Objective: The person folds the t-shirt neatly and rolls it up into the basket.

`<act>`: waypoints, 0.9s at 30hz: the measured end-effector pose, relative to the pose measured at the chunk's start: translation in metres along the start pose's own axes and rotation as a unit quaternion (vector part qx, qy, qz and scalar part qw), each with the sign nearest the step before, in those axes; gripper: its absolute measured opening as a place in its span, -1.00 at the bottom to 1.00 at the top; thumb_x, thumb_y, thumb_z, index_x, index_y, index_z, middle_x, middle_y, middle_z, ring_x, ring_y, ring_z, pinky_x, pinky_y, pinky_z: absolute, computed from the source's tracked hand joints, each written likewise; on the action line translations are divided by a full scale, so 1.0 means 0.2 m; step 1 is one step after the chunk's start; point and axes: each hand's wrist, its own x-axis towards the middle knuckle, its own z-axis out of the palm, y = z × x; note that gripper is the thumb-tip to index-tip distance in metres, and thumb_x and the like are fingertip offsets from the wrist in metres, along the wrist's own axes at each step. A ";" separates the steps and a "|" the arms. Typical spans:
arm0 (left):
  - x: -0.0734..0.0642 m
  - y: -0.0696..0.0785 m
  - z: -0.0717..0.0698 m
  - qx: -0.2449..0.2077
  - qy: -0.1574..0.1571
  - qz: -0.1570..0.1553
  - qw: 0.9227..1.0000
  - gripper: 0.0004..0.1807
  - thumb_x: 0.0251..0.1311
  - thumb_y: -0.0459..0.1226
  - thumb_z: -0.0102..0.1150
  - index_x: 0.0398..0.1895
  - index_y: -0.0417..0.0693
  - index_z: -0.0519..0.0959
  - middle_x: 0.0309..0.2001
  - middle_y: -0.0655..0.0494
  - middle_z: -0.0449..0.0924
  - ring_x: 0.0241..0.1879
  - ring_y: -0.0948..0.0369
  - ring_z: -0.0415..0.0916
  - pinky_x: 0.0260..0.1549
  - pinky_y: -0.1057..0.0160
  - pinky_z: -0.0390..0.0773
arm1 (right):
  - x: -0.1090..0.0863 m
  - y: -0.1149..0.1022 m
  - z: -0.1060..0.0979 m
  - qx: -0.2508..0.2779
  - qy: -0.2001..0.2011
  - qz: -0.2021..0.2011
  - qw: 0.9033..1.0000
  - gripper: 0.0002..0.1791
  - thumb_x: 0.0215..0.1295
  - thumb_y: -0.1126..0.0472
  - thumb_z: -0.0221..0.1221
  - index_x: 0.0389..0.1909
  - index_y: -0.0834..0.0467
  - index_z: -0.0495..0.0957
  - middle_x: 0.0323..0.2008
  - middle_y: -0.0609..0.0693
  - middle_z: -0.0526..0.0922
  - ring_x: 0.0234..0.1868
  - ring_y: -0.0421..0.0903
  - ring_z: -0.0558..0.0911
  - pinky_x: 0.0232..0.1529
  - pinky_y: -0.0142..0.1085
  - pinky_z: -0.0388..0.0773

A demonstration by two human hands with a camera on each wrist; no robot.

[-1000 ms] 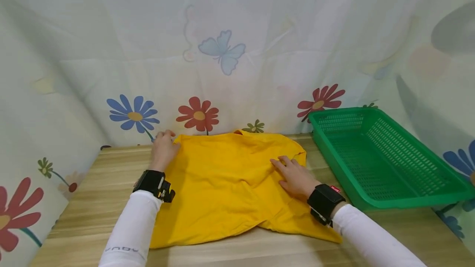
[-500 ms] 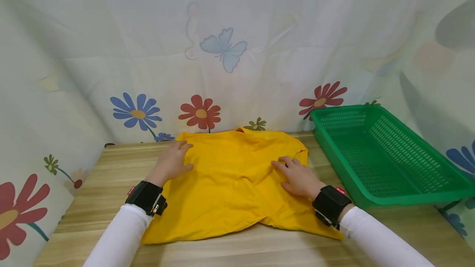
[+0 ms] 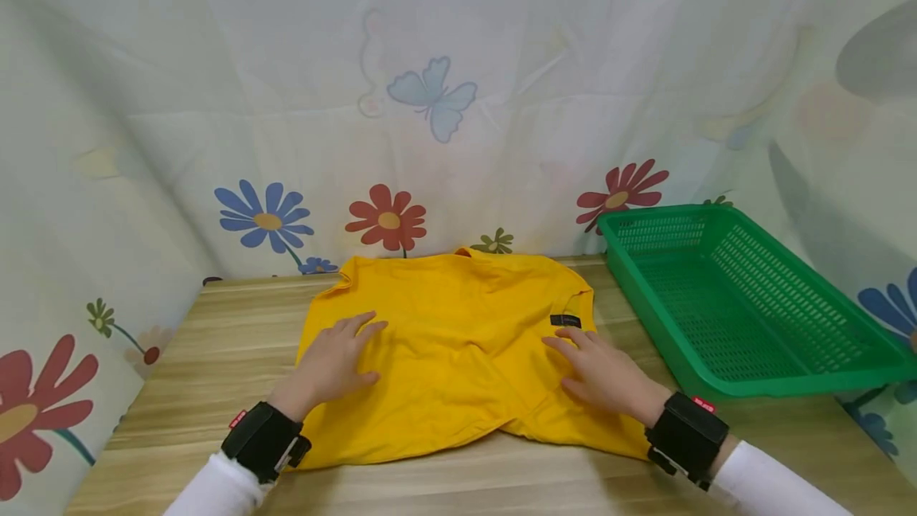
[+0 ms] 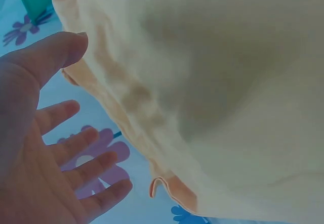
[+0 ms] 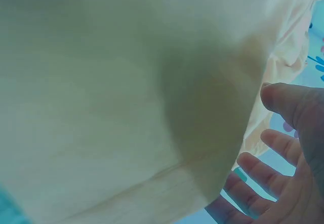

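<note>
A yellow garment, seemingly a shirt, lies spread on the wooden table with one side folded over at the lower right. Near its right edge a small dark label shows. My left hand hovers over the garment's left part, fingers spread and loosely bent. Over the right part, just below the label, is my right hand with relaxed fingers. Neither hand grips anything. Both wrist views show the pale-tinted cloth close up, with the left palm and the right fingers beside it.
A green perforated basket stands on the table to the right of the garment. Behind rises a curtain printed with flowers and a butterfly. Bare wooden tabletop shows at the left.
My left hand has let go of the garment's upper left corner and come back toward me. My right hand has drawn back slightly to the lower right, uncovering the dark label.
</note>
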 end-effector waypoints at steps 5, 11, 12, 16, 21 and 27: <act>-0.13 0.02 0.02 0.002 -0.017 -0.004 1.000 -0.22 -0.12 -0.04 0.45 0.24 0.00 0.41 0.27 -0.12 0.34 0.17 -0.13 0.36 0.08 -0.20 0.37 | -0.09 0.01 -0.01 -0.001 0.009 0.010 1.000 -0.47 0.05 0.21 0.35 0.09 0.20 0.49 -0.03 0.15 0.51 -0.10 0.09 0.54 -0.16 -0.07 0.58; -0.27 0.03 0.02 -0.010 -0.033 -0.014 0.999 -0.30 -0.13 -0.08 0.46 0.17 0.01 0.47 0.16 -0.07 0.43 0.08 -0.07 0.42 0.01 -0.13 0.44 | -0.16 0.03 0.01 0.002 0.014 0.005 1.000 -0.50 0.00 0.20 0.39 0.01 0.18 0.53 -0.11 0.07 0.51 -0.17 0.00 0.52 -0.23 -0.15 0.57; -0.29 0.03 0.02 -0.012 -0.031 -0.012 0.999 -0.32 -0.13 -0.10 0.46 0.15 0.00 0.49 0.13 -0.07 0.44 0.06 -0.05 0.43 -0.02 -0.12 0.46 | -0.17 0.03 0.01 0.006 0.012 0.005 1.000 -0.51 0.00 0.20 0.39 0.01 0.17 0.54 -0.12 0.06 0.51 -0.18 0.00 0.51 -0.24 -0.15 0.56; -0.38 0.02 0.03 -0.023 -0.026 -0.009 0.999 -0.37 -0.16 -0.14 0.46 0.10 0.00 0.53 0.05 -0.02 0.47 -0.03 0.00 0.47 -0.18 -0.05 0.53 | -0.19 0.03 0.02 0.021 0.000 0.007 1.000 -0.50 -0.01 0.20 0.39 0.01 0.15 0.53 -0.11 0.05 0.50 -0.19 0.00 0.53 -0.20 -0.09 0.57; -0.45 0.03 0.04 -0.028 -0.024 -0.013 0.999 -0.42 -0.18 -0.14 0.47 0.02 0.03 0.56 -0.03 0.05 0.49 -0.13 0.08 0.49 -0.29 0.04 0.55 | -0.21 0.02 0.04 0.002 -0.003 0.003 1.000 -0.49 0.00 0.18 0.39 0.03 0.13 0.53 -0.08 0.04 0.48 -0.12 0.01 0.49 -0.15 -0.08 0.56; -0.53 0.04 0.04 -0.026 -0.006 0.011 1.000 -0.49 -0.19 -0.16 0.46 -0.05 0.10 0.60 -0.11 0.16 0.50 -0.19 0.18 0.49 -0.30 0.10 0.56 | -0.24 0.01 0.04 -0.015 0.021 -0.022 0.999 -0.53 -0.03 0.20 0.39 -0.02 0.10 0.54 -0.13 0.00 0.48 -0.18 -0.05 0.45 -0.28 -0.18 0.53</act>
